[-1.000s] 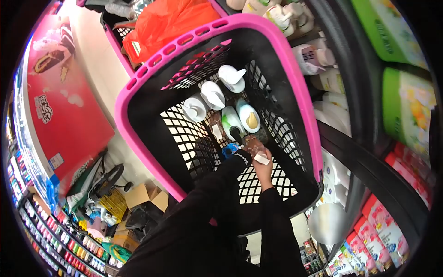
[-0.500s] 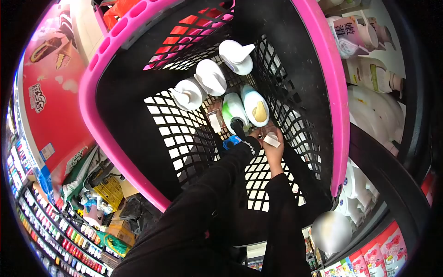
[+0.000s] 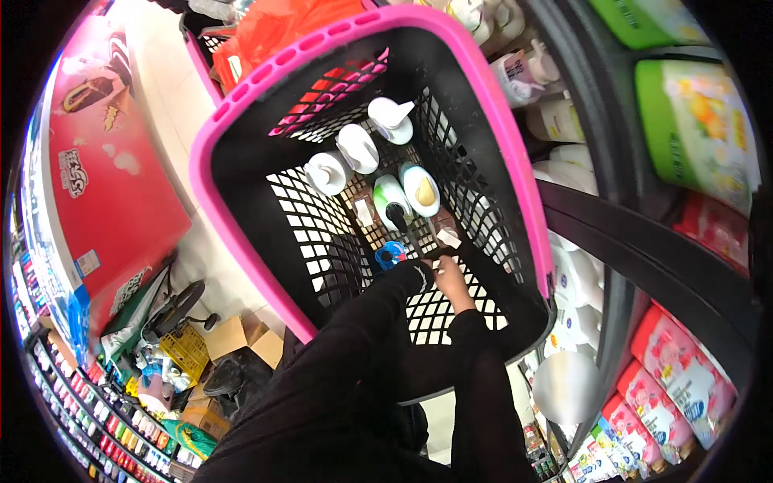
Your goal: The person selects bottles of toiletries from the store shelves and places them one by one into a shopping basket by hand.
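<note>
A black basket with a pink rim (image 3: 211,189) holds several pump bottles. Three white-topped ones (image 3: 357,148) stand toward the back. A green-and-white bottle with a black pump (image 3: 388,196) and a white bottle with a gold pump (image 3: 421,191) stand in front. My right hand (image 3: 452,283) is inside the basket, just below a brown item with a white tag (image 3: 448,236); its fingers are partly hidden. My left hand (image 3: 425,266) is beside it, mostly covered by the black sleeve, near a blue object (image 3: 390,254). Another brown item with a white label (image 3: 363,212) lies left of the green bottle.
Shelves of bottles (image 3: 555,121) and pink packages (image 3: 672,370) line the right side. A red display panel (image 3: 113,185) stands left. Behind is another basket with a red bag (image 3: 282,28). An open cardboard box (image 3: 229,338) and a yellow crate (image 3: 185,352) are at lower left.
The brown item at my right hand now rests beside the front bottles, with my right hand drawn back below it. The view moved closer to the basket, then back out.
</note>
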{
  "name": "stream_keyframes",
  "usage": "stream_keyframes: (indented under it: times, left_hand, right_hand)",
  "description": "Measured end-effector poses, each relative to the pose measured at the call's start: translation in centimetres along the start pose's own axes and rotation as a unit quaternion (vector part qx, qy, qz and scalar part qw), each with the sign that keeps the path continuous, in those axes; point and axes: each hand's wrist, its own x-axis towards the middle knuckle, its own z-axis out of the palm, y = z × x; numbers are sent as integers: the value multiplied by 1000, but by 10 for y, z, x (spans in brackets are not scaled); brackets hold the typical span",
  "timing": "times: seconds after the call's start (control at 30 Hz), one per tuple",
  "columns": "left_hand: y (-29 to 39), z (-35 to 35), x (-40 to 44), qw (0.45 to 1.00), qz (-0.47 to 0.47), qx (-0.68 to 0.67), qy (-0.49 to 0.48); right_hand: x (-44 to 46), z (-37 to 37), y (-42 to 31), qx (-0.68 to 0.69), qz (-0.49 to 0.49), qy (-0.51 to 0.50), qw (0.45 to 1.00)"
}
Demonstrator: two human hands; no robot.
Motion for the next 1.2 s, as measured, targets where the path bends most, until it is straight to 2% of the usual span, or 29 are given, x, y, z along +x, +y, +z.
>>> stream_keyframes:
  times: [0.07,0.13,0.2,0.27,0.33,0.4,0.47,0.53,0.57,0.6,0.63,0.67,0.7,0.73,0.77,0.8,0.83,0.93,0.97,1.03,1.07,1.13,1.17,1.2]
  left_hand:
    - [12,6,-19,998,11,68,-2]
    - [33,3,-35,989,29,145,-5]
    - [59,-1,-54,973,55,224,-2]
    - [74,-1,-81,950,79,303,14]
    - [87,-1,-108,921,88,378,39]
    - [93,-7,-144,883,90,456,62]
    - [91,0,-177,835,91,537,81]
    - [86,21,-197,774,99,617,99]
    - [62,16,-225,742,104,654,106]
    - [74,20,-227,708,110,688,114]
    - [51,22,-244,745,164,626,164]
    - [44,33,-270,732,217,618,187]
    - [23,31,-276,737,199,622,173]
    - [19,45,-290,757,142,619,156]
    - [18,52,-299,773,83,621,99]
    - [18,57,-296,757,56,651,-4]
    - [12,64,-302,745,1,667,-2]
    - [47,108,-322,722,71,688,-3]
    - [54,117,-320,707,79,703,-18]
    - [65,131,-314,592,29,805,-17]
    - [67,131,-308,568,41,821,-37]
    - [64,117,-289,527,32,841,-116]
    - [56,99,-276,507,96,842,-154]
    - [68,111,-289,492,92,851,-160]
  right_hand:
    - [-19,-6,-10,-48,-49,-78,995]
    - [-48,-38,-53,-108,-52,-164,979]
    - [-63,-42,-70,-90,-62,-156,982]
    - [-82,-48,-87,-72,-121,-95,986]
    - [-98,-46,-99,-50,-146,-81,985]
    - [-120,-42,-105,-40,-227,-50,972]
    - [-150,-43,-112,-37,-259,-65,963]
    - [-193,-52,-123,-13,-322,-56,945]
    - [-211,-52,-122,-3,-336,-61,940]
    - [-229,-52,-121,6,-351,-67,934]
    - [-252,-57,-121,29,-358,-61,931]
    - [-274,-60,-120,52,-367,-57,927]
    - [-289,-58,-113,92,-375,-79,919]
    - [-300,-54,-106,134,-384,-102,908]
    - [-310,-49,-98,154,-372,-144,904]
    - [-320,-46,-94,177,-360,-187,897]
    - [-330,-44,-90,167,-347,-205,900]
    - [-351,-44,-86,107,-373,-207,898]
    - [-359,-46,-85,117,-368,-183,904]
    - [-376,-46,-85,76,-365,-11,928]
    - [-384,-45,-87,89,-351,20,932]
    - [-397,-40,-93,2,-219,128,967]
    - [-403,-30,-93,-20,-186,193,963]
    - [-408,-16,-93,-4,-163,221,962]
